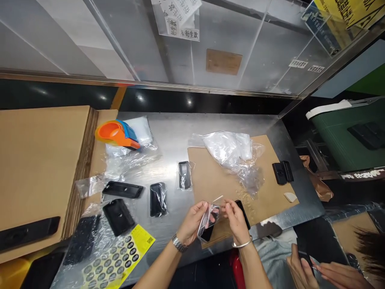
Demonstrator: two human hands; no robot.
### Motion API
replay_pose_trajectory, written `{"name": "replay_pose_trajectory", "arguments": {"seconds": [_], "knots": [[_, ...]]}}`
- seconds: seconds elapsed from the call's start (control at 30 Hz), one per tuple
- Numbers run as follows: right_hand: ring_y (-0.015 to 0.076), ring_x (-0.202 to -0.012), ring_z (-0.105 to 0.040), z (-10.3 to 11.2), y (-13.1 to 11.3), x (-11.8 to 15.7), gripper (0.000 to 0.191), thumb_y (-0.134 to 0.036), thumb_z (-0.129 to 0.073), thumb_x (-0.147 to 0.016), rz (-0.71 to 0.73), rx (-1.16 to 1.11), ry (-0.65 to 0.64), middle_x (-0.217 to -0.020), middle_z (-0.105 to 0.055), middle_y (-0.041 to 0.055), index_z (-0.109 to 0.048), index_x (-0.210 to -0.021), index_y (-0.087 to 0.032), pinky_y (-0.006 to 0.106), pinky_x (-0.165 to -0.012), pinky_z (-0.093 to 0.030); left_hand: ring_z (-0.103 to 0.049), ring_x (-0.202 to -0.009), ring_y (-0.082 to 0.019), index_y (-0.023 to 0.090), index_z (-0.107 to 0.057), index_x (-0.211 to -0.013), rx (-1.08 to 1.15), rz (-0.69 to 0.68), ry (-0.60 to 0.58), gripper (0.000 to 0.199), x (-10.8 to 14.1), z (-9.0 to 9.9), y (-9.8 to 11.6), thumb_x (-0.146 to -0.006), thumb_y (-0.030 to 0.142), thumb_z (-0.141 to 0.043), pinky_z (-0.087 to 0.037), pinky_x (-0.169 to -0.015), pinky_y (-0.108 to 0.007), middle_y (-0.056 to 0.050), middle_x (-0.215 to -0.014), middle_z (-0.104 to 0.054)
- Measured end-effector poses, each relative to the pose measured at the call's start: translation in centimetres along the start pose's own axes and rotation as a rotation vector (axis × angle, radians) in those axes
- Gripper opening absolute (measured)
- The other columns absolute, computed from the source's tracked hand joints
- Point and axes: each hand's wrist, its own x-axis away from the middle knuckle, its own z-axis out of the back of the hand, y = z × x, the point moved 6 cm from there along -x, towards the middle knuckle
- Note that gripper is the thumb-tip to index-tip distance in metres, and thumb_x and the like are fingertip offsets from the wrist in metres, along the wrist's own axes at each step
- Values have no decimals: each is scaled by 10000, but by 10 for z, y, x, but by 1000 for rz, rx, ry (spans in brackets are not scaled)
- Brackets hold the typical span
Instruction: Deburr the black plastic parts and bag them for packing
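Pinching clear bag (202, 225) with black part (207, 233) inside in closed left hand (190, 225); curling right hand (237, 225) at bag's edge, grip unclear; apparently bagged, not visibly sealed.

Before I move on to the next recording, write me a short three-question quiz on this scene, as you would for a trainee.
1. Multiple choice. Where is the sheet of round stickers relative to the orange tape dispenser?
A) Farther from the person
B) Directly under it
C) Nearer to the person

2. True or false. The right hand has a bangle at its wrist.

3. Fill in the blank. The left hand holds a clear plastic bag, and the piece seen through it is ______ in colour.

Key: 1. C; 2. True; 3. black
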Motion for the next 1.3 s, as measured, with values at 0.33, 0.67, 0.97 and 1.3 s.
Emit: {"name": "replay_pose_trajectory", "arguments": {"seconds": [0.33,0.67,0.97,1.3], "knots": [[96,-519,-461,-18,-4,26,232,-361,-572,-756,26,80,-86,-563,-544,-17,-572,-657,-152,216,-524,-361,-503,-575,-94,170,-574,-744,-165,-172,299,285,25,36,0,-662,433,-647,-385,-537,-194,8,-670,-589],[92,-519,-470,-78,2,84,143,-170,-545,-755,259,494,-248,-548,-504,-47,-500,-620,-186,179,-485,-352,-402,-520,-97,172,-463,-561,-404,-31,182,329,88,79,-47,-751,425,-551,-344,-525,-220,30,-533,-476],[144,-653,-511,-98,29,111,123,-159,-510,-747,394,593,-339,-650,-554,-13,-496,-632,-199,238,-607,-388,-553,-838,-196,221,-589,-1037,-1269,-591,304,272,120,94,-53,-779,216,-504,-445,-740,-315,-62,-902,-620],[191,-524,-590,-43,86,62,292,-376,-360,-885,80,855,115,-577,-613,56,-501,-932,-125,238,-475,-321,-538,-616,-125,186,-644,-892,-1243,-675,694,214,110,121,-12,-801,197,-451,-440,-623,-242,-14,-697,-560]]}}
